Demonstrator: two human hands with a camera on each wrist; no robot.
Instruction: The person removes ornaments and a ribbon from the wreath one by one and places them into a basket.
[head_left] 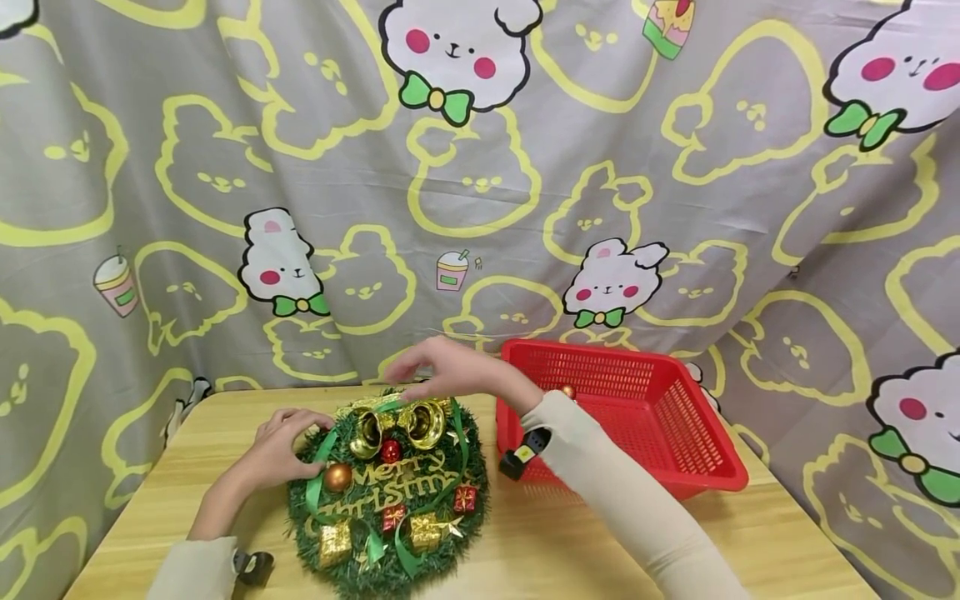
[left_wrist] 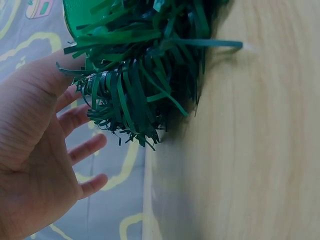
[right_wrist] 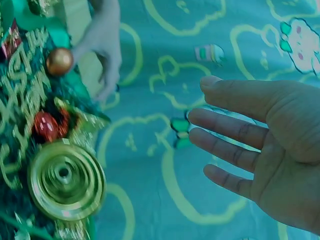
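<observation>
A green tinsel Christmas wreath (head_left: 390, 575) lies on the table, with gold "Merry Christmas" lettering, small gift boxes, a green ribbon and two gold bells (head_left: 426, 423) at its far side. My left hand (head_left: 277, 450) is at its left edge, the thumb by a copper ball (head_left: 337, 477). In the left wrist view the tinsel (left_wrist: 135, 90) hides the thumb tip, while the other fingers are spread apart. Over the bells hovers my right hand (head_left: 446, 371); the right wrist view shows its fingers (right_wrist: 225, 152) extended, with nothing held.
A red plastic basket (head_left: 693, 417) stands right of the wreath, partly behind my right forearm. Another copper ball (head_left: 568, 391) shows inside it. Behind the wooden table (head_left: 180, 442) hangs a grey patterned curtain (head_left: 487, 200).
</observation>
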